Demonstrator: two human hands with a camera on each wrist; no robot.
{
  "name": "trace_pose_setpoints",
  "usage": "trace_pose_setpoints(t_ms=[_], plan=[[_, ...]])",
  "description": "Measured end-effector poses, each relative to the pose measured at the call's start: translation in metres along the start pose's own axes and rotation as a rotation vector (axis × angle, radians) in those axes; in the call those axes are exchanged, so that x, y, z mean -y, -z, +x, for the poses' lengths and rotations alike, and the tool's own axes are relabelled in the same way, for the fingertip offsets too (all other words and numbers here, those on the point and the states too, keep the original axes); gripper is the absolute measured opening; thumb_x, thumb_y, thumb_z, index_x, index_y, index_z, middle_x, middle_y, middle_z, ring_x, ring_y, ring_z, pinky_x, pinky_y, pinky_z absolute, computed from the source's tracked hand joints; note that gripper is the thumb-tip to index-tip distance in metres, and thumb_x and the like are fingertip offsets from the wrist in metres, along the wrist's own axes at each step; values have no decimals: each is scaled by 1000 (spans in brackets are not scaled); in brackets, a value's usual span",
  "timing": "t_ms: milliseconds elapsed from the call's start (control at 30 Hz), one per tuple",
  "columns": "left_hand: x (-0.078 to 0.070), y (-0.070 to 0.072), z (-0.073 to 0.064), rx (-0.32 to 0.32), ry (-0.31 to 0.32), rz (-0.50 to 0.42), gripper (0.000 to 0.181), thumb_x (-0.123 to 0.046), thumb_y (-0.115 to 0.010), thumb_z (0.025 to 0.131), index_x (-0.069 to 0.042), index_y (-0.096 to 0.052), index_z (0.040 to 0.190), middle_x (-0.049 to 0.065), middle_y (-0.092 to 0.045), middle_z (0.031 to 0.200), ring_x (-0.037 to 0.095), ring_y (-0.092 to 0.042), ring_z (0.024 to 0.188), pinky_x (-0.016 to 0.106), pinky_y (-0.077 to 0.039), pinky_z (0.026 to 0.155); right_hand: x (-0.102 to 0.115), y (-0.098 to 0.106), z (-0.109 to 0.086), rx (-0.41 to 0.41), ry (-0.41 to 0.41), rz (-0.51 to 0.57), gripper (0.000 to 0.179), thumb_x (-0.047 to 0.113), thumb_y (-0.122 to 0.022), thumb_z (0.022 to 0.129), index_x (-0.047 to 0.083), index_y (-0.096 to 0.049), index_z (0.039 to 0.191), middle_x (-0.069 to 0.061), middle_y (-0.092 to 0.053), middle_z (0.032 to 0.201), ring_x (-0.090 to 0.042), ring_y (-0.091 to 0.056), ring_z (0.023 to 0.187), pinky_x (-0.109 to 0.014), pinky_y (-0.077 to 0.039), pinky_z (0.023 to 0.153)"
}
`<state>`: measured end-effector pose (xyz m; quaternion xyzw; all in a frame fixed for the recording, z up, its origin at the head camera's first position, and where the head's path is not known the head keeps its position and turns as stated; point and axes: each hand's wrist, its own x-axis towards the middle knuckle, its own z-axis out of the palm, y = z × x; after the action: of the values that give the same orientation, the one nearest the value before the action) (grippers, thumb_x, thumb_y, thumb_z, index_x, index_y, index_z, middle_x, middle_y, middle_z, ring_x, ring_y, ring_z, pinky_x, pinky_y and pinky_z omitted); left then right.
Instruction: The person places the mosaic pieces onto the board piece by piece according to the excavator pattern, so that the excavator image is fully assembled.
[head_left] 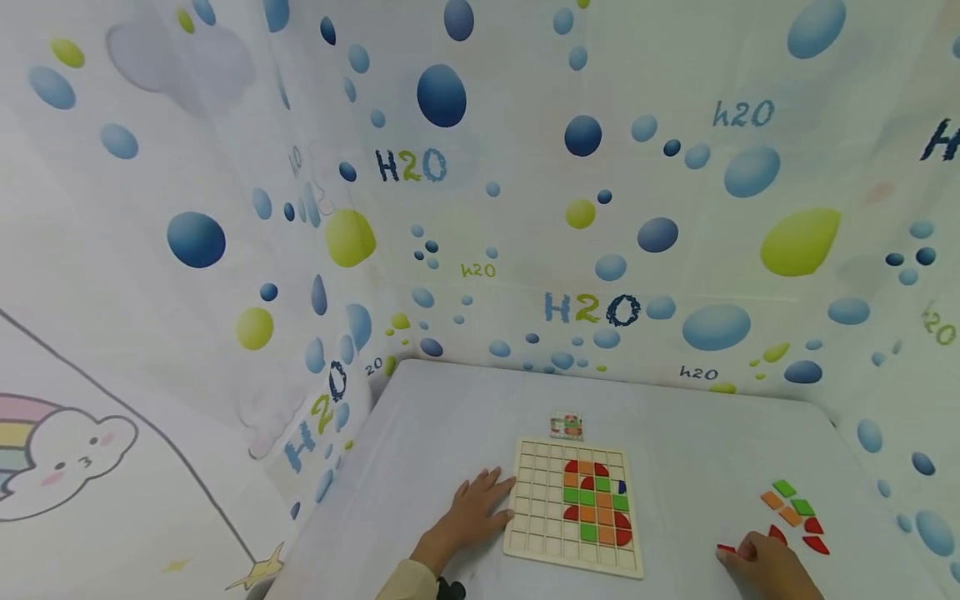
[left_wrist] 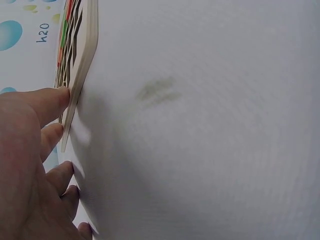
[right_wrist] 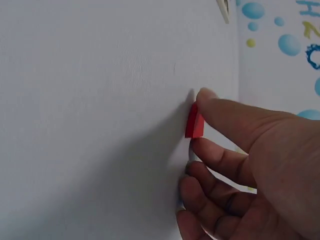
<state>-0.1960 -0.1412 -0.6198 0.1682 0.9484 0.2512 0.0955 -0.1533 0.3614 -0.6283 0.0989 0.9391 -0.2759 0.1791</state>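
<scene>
A square wooden grid board (head_left: 528,500) lies on the white table with red, orange and green tiles set in its right part. A small dark blue piece (head_left: 622,487) sits near its right edge. At the board's left edge rests my left hand (head_left: 474,510), fingers spread, thumb and fingertips against the wooden rim (left_wrist: 86,60). Off to the board's right, low over the table, my right hand (head_left: 768,567) pinches a small red tile (right_wrist: 195,122) between thumb and index finger. The other fingers of that hand are loosely bent below it.
Several loose tiles lie beyond my right hand: green (head_left: 784,488), orange (head_left: 771,500) and red (head_left: 816,544). One red tile (head_left: 777,534) is partly hidden by the hand. A small pattern card (head_left: 566,426) lies behind the board. Patterned curtains (head_left: 517,233) enclose the table.
</scene>
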Motion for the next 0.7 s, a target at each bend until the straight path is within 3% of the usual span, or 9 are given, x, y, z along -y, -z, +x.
trace_pose_setpoints(t_ms=[133,300,700], plan=[[0,0,-1,0,-10,-8,59,-40,-64,105,-22,-49,159,14,-39,168,42,-32,157,70,-22,124,12,-3,4,4,27,-6,49,32,-86,89,-7,-60,103,-14,-58,88,-25,-56,80,-44,-60,79],[0,0,0,-4,-7,-9,59,-40,-64,105,-22,-49,159,14,-39,168,42,-32,157,70,-22,124,24,-7,7,-19,97,-10,23,5,-80,91,-4,-65,107,-13,-60,96,-23,-58,84,-50,-61,86],[1,-2,2,8,10,-6,60,-42,-62,105,-23,-48,160,13,-37,170,40,-30,158,69,-19,125,35,-6,-5,-15,116,-38,23,1,-78,90,-9,-66,107,-12,-61,93,-25,-56,83,-50,-60,85]])
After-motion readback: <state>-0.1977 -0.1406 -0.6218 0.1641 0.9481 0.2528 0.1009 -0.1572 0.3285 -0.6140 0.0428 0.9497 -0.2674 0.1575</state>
